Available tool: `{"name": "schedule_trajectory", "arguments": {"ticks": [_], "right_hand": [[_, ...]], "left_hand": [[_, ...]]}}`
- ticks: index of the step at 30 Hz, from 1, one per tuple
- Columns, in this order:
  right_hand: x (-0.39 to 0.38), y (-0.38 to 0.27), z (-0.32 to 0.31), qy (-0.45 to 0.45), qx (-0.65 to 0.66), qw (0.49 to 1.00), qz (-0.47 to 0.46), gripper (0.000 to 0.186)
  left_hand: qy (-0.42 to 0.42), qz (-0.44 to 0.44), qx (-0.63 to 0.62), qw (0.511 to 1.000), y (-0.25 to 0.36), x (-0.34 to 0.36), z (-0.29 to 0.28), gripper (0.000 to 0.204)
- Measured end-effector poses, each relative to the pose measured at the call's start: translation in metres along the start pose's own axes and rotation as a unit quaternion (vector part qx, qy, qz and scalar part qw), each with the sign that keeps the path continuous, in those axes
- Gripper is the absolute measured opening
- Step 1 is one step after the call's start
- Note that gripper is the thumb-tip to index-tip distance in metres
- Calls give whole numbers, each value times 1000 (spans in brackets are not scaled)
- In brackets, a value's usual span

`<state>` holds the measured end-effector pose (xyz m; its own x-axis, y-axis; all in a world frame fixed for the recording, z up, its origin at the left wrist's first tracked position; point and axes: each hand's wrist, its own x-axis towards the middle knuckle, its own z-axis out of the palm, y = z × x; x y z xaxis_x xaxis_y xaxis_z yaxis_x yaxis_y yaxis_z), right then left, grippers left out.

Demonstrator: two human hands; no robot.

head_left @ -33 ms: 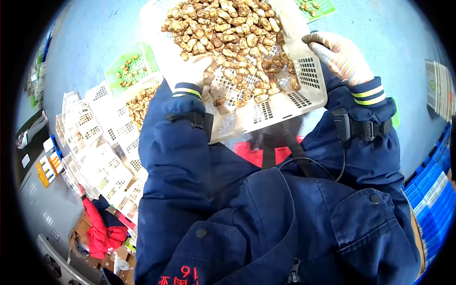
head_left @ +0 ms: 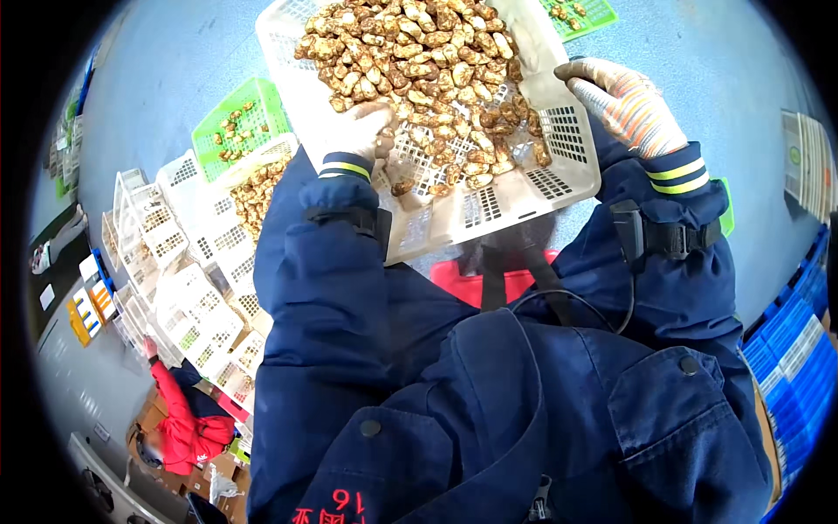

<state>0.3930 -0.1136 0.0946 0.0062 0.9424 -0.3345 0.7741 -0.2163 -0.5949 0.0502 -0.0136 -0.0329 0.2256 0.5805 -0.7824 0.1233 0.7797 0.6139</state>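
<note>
A white slatted plastic basket (head_left: 524, 194) lies in front of me, heaped with small knobbly brown-and-cream tubers (head_left: 419, 52). They pile thickest at the far side and thin out nearer me, where the perforated bottom shows. My left hand (head_left: 356, 129), in a pale glove, reaches over the basket's left side; its fingers curl at the edge of the pile, and what they hold is hidden. My right hand (head_left: 628, 103), in a striped knitted glove with dark fingertips, is at the right rim, thumb and fingers close together against it.
A green basket (head_left: 199, 138) with a few tubers stands left, another green basket (head_left: 602, 16) at the far right. Stacked white crates (head_left: 188, 301) run down the left, where a person in red (head_left: 188, 432) reaches toward them. Blue crates (head_left: 790, 367) are stacked right.
</note>
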Motion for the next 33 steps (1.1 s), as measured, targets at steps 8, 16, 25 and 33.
{"name": "schedule_trajectory", "arguments": {"ticks": [8, 16, 25, 33], "right_hand": [[-3, 6, 0, 13, 66, 998, -19, 25], [0, -3, 1, -1, 41, 999, -1, 24], [-4, 7, -3, 13, 41, 999, -18, 25], [-2, 3, -1, 10, 9, 1000, -21, 25]], "left_hand": [[114, 123, 85, 982, 19, 5, -4, 17], [121, 139, 524, 832, -24, 26, 12, 28], [-208, 163, 543, 797, -42, 12, 64, 43], [166, 17, 729, 664, 22, 8, 28, 74]]}}
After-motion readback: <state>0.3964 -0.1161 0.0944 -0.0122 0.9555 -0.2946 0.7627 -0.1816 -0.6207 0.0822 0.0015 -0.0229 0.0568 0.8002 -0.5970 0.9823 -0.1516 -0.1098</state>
